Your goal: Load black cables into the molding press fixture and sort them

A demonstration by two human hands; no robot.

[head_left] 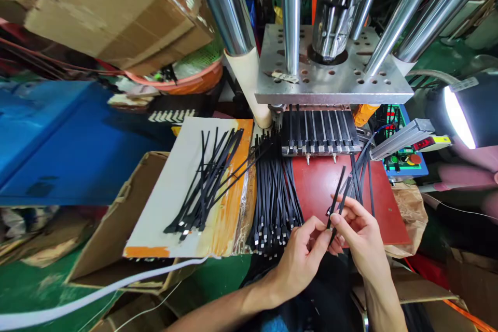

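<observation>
My left hand [299,257] is closed, thumb against fingers, on the lower part of a short black flat cable [336,189]. Pinched by my right hand [363,233] is a second black strand beside it; whether both strands are one looped cable I cannot tell. Their lower ends are hidden by my fingers. Left of my hands, a bundle of black cables [272,181] with silver plug ends hangs over the table's front edge. Beyond my hands sits a slotted metal mould [321,132] with black cables lying in several grooves.
A press plate [334,94] on steel columns stands over the mould. More cables [210,181] lie on a white board [167,187] at left. A red mat [315,181] is under my hands. Right are a button box [408,171] and a lit lamp [459,116]; cartons flank the table.
</observation>
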